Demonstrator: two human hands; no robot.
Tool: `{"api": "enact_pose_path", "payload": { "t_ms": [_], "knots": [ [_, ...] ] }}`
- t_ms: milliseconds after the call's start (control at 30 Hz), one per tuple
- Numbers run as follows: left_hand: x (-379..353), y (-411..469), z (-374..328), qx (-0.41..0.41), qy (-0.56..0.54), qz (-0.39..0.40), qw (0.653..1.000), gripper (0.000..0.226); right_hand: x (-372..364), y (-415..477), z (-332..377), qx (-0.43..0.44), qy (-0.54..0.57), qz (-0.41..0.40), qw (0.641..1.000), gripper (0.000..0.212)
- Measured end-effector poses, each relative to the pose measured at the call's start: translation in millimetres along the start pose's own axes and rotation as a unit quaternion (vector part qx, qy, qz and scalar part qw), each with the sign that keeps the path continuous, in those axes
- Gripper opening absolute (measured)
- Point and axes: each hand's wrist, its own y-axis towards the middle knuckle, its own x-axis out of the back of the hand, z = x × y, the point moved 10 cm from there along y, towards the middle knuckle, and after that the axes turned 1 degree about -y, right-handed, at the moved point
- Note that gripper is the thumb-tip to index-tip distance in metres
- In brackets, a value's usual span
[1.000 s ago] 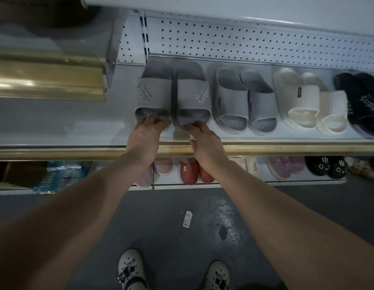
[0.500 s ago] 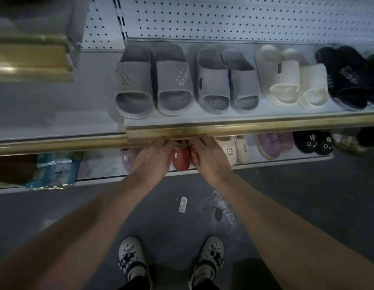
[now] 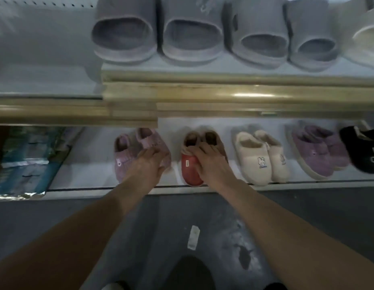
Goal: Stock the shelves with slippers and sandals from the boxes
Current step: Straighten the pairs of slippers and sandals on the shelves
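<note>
On the bottom shelf (image 3: 93, 181) stands a pink pair of plush slippers (image 3: 127, 155), and my left hand (image 3: 149, 164) lies on top of its right slipper, fingers spread forward. My right hand (image 3: 209, 162) rests on the red fur-lined pair (image 3: 189, 168) beside it, fingertips at the fur collars. Whether either hand grips its slipper is not clear. Two grey slide pairs (image 3: 158, 34) sit on the shelf above.
Right of the red pair are cream bunny slippers (image 3: 259, 158), a purple pair (image 3: 318, 153) and a black pair (image 3: 364, 149). Blue plastic packs (image 3: 24, 162) lie at the left. Gold shelf rails (image 3: 202, 95) jut out overhead. A white paper tag (image 3: 193, 237) lies on the grey floor.
My hands left the grey slides on the upper shelf and dropped below the gold rail onto the pink and red pairs on the bottom shelf. My view lowered and moved closer.
</note>
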Motion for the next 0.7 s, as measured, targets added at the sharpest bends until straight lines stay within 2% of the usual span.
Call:
{"api": "enact_pose_path", "payload": {
  "t_ms": [133, 267, 400, 467, 633, 700],
  "knots": [
    [-44, 23, 80, 0.064, 0.079, 0.012, 0.995, 0.049, -61, 45, 4, 0.041, 0.008, -0.012, 0.999, 0.050],
    [-56, 32, 136, 0.127, 0.058, -0.001, 0.990, 0.057, -114, 82, 17, 0.069, 0.000, -0.024, 0.997, 0.049],
    [-62, 19, 169, 0.168, 0.056, 0.015, 0.984, 0.081, -164, 97, 22, 0.047, 0.014, -0.010, 0.999, 0.059],
    [-70, 12, 180, 0.188, 0.062, 0.038, 0.979, 0.076, -181, 99, 21, 0.025, 0.024, -0.003, 0.999, 0.062],
    [-82, 7, 201, 0.216, 0.059, 0.062, 0.973, 0.094, -213, 105, 18, -0.022, 0.045, 0.028, 0.998, 0.063],
    [-86, 11, 207, 0.222, 0.053, 0.083, 0.970, 0.088, -215, 109, 18, -0.030, 0.037, 0.027, 0.999, 0.066]
  ]
}}
